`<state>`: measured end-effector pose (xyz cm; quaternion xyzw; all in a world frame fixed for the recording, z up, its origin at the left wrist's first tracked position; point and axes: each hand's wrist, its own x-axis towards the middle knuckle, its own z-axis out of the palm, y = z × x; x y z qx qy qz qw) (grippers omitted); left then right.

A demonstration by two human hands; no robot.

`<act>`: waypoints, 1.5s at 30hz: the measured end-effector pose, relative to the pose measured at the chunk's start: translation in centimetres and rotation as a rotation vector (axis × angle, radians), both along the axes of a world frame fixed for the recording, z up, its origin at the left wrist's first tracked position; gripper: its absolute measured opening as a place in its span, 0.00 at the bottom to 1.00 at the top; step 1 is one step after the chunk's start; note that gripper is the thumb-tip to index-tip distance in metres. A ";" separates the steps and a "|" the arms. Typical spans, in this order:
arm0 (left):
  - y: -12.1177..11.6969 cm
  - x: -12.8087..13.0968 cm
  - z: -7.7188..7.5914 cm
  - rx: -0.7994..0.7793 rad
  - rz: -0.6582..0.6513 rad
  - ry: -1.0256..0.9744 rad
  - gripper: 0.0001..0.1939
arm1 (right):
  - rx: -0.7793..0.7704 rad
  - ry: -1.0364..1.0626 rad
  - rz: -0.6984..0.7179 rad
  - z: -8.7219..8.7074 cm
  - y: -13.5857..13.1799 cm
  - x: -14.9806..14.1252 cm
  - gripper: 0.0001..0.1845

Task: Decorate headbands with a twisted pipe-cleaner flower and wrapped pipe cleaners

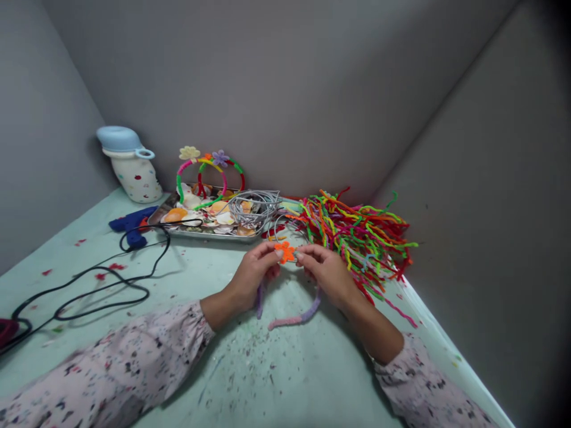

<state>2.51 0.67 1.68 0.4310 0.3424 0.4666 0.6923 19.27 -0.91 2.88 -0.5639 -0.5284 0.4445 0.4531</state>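
- Left hand (255, 270) and right hand (325, 267) pinched an orange flower (284, 252) between fingertips — mid-table (134, 333), near the pipe cleaners (357, 232).
- Flower sat atop a purple-pink headband (294, 318); arch upright, ends pointing down toward the person.

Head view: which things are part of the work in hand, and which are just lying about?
In hand: orange flower, pinched by left hand and right hand; purple-pink headband.

Lying about: pipe cleaner pile, tray of shells, finished headbands, glue gun, jug.
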 end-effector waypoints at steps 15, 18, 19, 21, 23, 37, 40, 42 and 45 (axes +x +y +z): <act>1.0 -0.5 -0.2 0.136 0.074 0.207 0.11 | 0.065 -0.186 0.082 1.0 -0.3 0.1 0.11; 0.8 -0.4 -0.2 0.130 0.055 0.181 0.11 | 0.066 -0.177 0.097 0.8 -0.3 0.1 0.11; 0.8 -0.4 -0.2 0.117 0.046 0.153 0.11 | 0.061 -0.167 0.097 0.8 -0.2 0.1 0.11; 0.7 -0.4 -0.2 0.067 0.030 0.082 0.12 | 0.042 -0.144 0.087 0.7 -0.1 0.3 0.11; 0.7 -0.4 -0.2 0.013 0.013 0.023 0.14 | 0.016 -0.113 0.072 0.7 0.0 0.5 0.11; 0.9 -0.5 -0.3 0.040 -0.119 0.126 0.10 | 0.050 -0.147 -0.010 -0.6 1.0 1.3 0.14; 1.0 -0.5 -0.5 0.049 -0.083 0.121 0.10 | 0.211 -0.271 -0.007 -1.3 0.8 1.1 0.13; 1.0 -0.5 -0.6 0.069 -0.056 0.115 0.12 | 0.292 -0.338 0.001 -1.8 0.7 1.0 0.13; 1.0 -0.5 -0.6 0.095 -0.046 0.112 0.11 | 0.401 -0.421 0.019 -2.2 0.5 0.7 0.09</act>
